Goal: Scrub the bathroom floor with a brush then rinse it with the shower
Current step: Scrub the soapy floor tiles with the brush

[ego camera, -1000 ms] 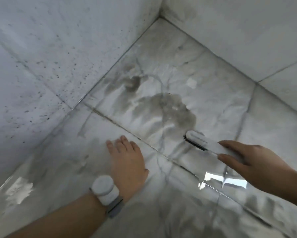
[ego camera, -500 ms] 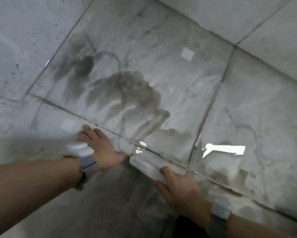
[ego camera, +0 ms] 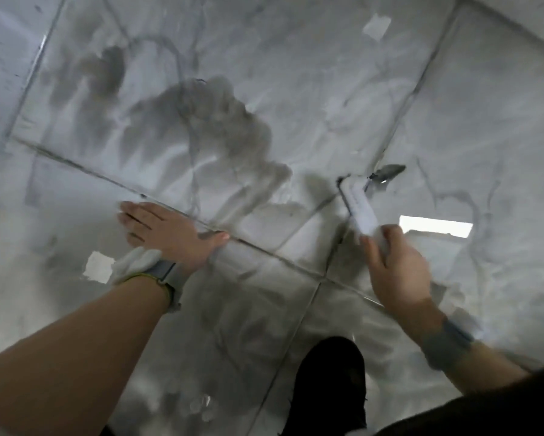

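Observation:
A white scrub brush (ego camera: 358,206) lies bristles-down on the wet grey marble floor (ego camera: 311,89), its head at a grout line between tiles. My right hand (ego camera: 396,272) grips the brush's handle end from below right. My left hand (ego camera: 166,232) rests flat on the floor to the left, fingers straight, palm down beside the long grout line (ego camera: 85,171). A dark smear of dirty water (ego camera: 207,127) spreads over the tile above my left hand. No shower is in view.
A speckled wall (ego camera: 0,58) rises at the left edge, another wall (ego camera: 531,14) at the top right. A bright window reflection (ego camera: 437,225) shines on the floor right of the brush. My dark-clothed knee (ego camera: 330,388) is at the bottom centre.
My right hand has moved the brush to the right and away from me, from beside my left hand to the tile joint. The view has tilted further down. My left hand stays pressed flat.

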Demonstrator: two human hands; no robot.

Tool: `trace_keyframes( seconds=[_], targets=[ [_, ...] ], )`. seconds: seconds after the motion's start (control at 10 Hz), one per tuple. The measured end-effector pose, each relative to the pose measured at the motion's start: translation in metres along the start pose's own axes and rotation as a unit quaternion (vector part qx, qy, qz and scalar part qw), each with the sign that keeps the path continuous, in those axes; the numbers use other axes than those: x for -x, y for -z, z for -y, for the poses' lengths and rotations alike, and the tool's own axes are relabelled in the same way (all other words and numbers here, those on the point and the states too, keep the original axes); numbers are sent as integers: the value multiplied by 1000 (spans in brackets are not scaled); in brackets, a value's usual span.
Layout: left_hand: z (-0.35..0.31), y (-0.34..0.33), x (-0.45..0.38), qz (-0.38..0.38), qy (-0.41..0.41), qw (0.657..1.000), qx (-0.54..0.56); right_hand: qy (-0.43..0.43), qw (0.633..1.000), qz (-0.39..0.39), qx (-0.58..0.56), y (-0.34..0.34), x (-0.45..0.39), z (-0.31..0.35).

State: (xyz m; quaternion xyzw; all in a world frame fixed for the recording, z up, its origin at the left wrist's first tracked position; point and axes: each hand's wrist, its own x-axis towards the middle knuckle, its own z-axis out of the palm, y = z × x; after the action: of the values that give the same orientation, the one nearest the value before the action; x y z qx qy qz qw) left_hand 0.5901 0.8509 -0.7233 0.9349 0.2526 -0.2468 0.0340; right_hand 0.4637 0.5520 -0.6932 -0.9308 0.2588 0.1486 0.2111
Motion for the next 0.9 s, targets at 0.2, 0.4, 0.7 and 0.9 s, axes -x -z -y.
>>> trace_keyframes(
  seconds=[0.2,0.4,0.7,0.9],
  targets=[
    [8,7,-2,56,-38,996,-50,300,941,133,87,-45,48,7],
    [9,3,-5,52,-29,995,-75,-31,999,39,-4,5,-18,-38],
    [9,0,-14,74,-18,989,-125,305,924,188,136,-7,39,-47],
    [-1,9,-4,69,0,989,-133,89,989,55,106,29,-21,-43]
  ],
)
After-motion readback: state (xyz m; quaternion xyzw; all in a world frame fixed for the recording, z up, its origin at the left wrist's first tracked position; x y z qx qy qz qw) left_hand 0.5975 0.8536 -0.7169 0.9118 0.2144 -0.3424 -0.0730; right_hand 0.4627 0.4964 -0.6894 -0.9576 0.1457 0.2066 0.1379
